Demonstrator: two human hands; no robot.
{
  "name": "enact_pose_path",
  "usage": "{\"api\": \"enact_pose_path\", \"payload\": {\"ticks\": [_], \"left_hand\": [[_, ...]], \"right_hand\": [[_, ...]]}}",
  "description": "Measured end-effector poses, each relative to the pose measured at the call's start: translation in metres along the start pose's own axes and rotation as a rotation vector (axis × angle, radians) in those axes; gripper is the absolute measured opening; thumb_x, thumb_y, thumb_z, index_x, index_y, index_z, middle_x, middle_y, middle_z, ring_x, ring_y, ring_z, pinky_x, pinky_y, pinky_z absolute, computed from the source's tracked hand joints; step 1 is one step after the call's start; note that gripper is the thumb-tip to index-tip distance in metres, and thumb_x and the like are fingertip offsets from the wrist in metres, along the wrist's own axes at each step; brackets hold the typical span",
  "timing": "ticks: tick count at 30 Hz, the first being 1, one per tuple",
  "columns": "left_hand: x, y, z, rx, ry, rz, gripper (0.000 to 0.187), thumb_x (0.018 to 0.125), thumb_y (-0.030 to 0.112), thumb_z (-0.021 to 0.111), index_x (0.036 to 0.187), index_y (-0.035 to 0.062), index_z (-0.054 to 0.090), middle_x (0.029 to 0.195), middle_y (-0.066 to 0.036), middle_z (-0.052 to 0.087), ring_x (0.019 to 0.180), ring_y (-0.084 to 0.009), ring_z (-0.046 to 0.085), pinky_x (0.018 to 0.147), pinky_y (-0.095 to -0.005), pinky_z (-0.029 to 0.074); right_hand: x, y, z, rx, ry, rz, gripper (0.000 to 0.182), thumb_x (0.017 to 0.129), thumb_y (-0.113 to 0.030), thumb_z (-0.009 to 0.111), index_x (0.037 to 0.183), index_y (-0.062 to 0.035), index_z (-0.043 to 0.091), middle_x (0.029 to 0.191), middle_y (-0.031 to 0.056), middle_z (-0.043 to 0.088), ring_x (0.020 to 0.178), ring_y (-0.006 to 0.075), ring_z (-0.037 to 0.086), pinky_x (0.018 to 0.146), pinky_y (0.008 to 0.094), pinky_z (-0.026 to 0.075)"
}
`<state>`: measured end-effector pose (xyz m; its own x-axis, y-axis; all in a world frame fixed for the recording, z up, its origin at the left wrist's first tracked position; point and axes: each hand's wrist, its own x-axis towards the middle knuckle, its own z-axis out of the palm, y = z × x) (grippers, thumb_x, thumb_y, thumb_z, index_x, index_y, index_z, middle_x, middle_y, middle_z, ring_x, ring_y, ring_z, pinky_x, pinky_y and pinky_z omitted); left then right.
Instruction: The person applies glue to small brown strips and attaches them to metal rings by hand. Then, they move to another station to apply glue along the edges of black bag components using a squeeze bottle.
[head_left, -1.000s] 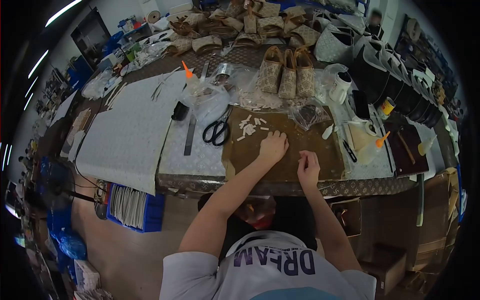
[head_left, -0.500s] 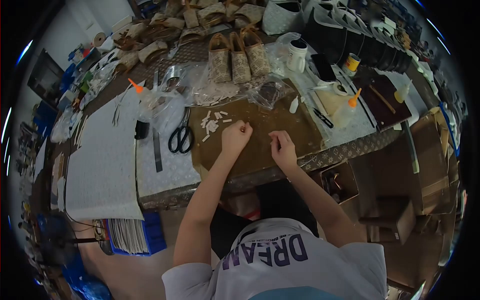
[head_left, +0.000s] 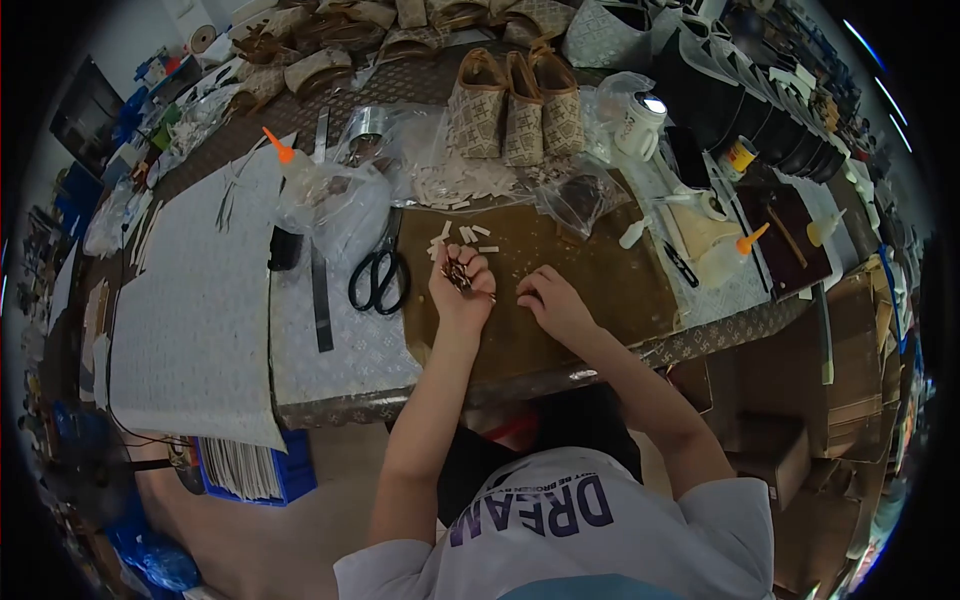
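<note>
Now the left hand (head_left: 462, 285) cups a cluster of small dark metal pieces (head_left: 459, 274), palm up over the brown mat (head_left: 560, 300); their axis is unreadable. Right hand (head_left: 553, 303) rests curled, grip unclear. Black scissors (head_left: 380, 275) point away.

Left hand (head_left: 462, 285) rests palm-up on a brown board work mat (head_left: 590, 280), fingers curled around a clutch of small dark metal pieces (head_left: 460, 273). Right hand (head_left: 552, 303) lies just beside it on the same mat, fingers bent, contents hidden. Small white cut strips (head_left: 462, 236) are scattered just beyond the left hand. Black-handled scissors (head_left: 380, 275) lie to its left, near a long grey steel ruler (head_left: 321, 270). Three patterned beige fabric bags (head_left: 515, 100) stand well beyond both hands.
</note>
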<state>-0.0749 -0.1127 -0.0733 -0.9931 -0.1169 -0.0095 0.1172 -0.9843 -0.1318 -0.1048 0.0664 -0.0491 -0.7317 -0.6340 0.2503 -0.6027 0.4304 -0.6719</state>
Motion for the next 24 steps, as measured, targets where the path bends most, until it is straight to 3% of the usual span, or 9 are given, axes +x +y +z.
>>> {"api": "enact_pose_path", "payload": {"ticks": [2,5,8,11,15,17,18,21,24], "left_hand": [[-0.003,-0.005,0.002,-0.165,-0.035,-0.106,0.025,0.095,0.032,0.046,0.08,0.0119,0.05,0.071,0.001,0.042,0.062,-0.0116,0.04,0.044,-0.0217,0.029],[-0.003,-0.01,0.008,-0.24,0.086,-0.148,0.026,0.096,0.032,0.043,0.082,0.0103,0.049,0.072,0.0,0.041,0.061,-0.0124,0.038,0.043,-0.0225,0.03],[0.001,-0.008,0.013,-0.236,0.124,-0.124,0.029,0.097,0.032,0.043,0.085,0.0083,0.054,0.072,0.0,0.042,0.057,-0.0091,0.039,0.039,-0.0198,0.03],[0.004,-0.006,0.008,-0.168,0.073,-0.184,0.035,0.1,0.034,0.036,0.092,0.0065,0.056,0.07,-0.002,0.043,0.048,-0.0089,0.037,0.035,-0.0171,0.029],[-0.007,0.007,0.014,0.187,0.232,-0.497,0.035,0.099,0.039,0.036,0.087,0.011,0.053,0.066,0.002,0.041,0.041,-0.0066,0.03,0.032,-0.0187,0.023],[-0.015,0.016,0.029,0.159,0.358,-0.527,0.034,0.099,0.039,0.036,0.086,0.0118,0.053,0.066,0.002,0.04,0.043,-0.0063,0.03,0.034,-0.0192,0.023],[-0.019,0.022,0.032,0.142,0.395,-0.534,0.034,0.099,0.039,0.036,0.088,0.0114,0.054,0.066,0.002,0.041,0.044,-0.0065,0.031,0.034,-0.0196,0.024],[-0.031,0.034,0.059,0.232,0.508,-0.559,0.033,0.098,0.039,0.039,0.086,0.0117,0.053,0.067,0.001,0.042,0.046,-0.007,0.033,0.036,-0.0205,0.026],[-0.039,0.035,0.071,0.395,0.592,-0.594,0.032,0.097,0.039,0.041,0.084,0.0119,0.051,0.068,0.002,0.043,0.046,-0.0075,0.032,0.037,-0.0202,0.025]], "right_hand": [[0.006,0.0,0.0,0.009,0.028,-0.007,0.015,0.081,-0.009,0.063,0.092,-0.0041,0.056,0.091,0.0116,0.056,0.078,0.0304,0.058,0.07,0.0368,0.048],[0.009,0.007,0.009,0.16,0.088,0.17,0.009,0.085,-0.005,0.059,0.093,-0.0035,0.053,0.092,0.0101,0.059,0.072,0.027,0.059,0.065,0.0336,0.048],[0.013,0.011,0.008,0.444,0.25,0.348,0.006,0.088,-0.003,0.054,0.094,-0.0027,0.051,0.094,0.0118,0.059,0.07,0.0222,0.059,0.064,0.0309,0.047],[0.013,0.01,-0.001,0.632,0.253,0.522,0.011,0.089,-0.003,0.052,0.099,-0.0021,0.048,0.089,0.0135,0.058,0.074,0.0196,0.059,0.067,0.0284,0.046],[0.0,-0.046,-0.03,0.167,-0.015,0.625,0.021,0.087,-0.008,0.057,0.104,-0.0029,0.046,0.094,0.0154,0.054,0.083,0.0273,0.058,0.073,0.0328,0.047],[-0.023,-0.076,-0.029,-0.029,-0.163,0.647,0.026,0.086,-0.01,0.06,0.107,-0.0033,0.045,0.098,0.0148,0.051,0.088,0.0314,0.057,0.076,0.0366,0.047],[-0.038,-0.075,-0.022,-0.016,-0.181,0.694,0.035,0.081,-0.017,0.066,0.107,-0.0041,0.046,0.104,0.015,0.048,0.09,0.0351,0.055,0.078,0.0416,0.047],[-0.055,-0.071,-0.005,-0.183,-0.136,0.576,0.041,0.079,-0.02,0.068,0.109,-0.0039,0.045,0.104,0.0153,0.049,0.093,0.0349,0.056,0.08,0.042,0.048],[-0.042,-0.087,0.0,-0.164,-0.106,0.707,0.034,0.081,-0.019,0.065,0.104,-0.0032,0.046,0.104,0.0168,0.051,0.096,0.0351,0.056,0.08,0.0427,0.048]]}}
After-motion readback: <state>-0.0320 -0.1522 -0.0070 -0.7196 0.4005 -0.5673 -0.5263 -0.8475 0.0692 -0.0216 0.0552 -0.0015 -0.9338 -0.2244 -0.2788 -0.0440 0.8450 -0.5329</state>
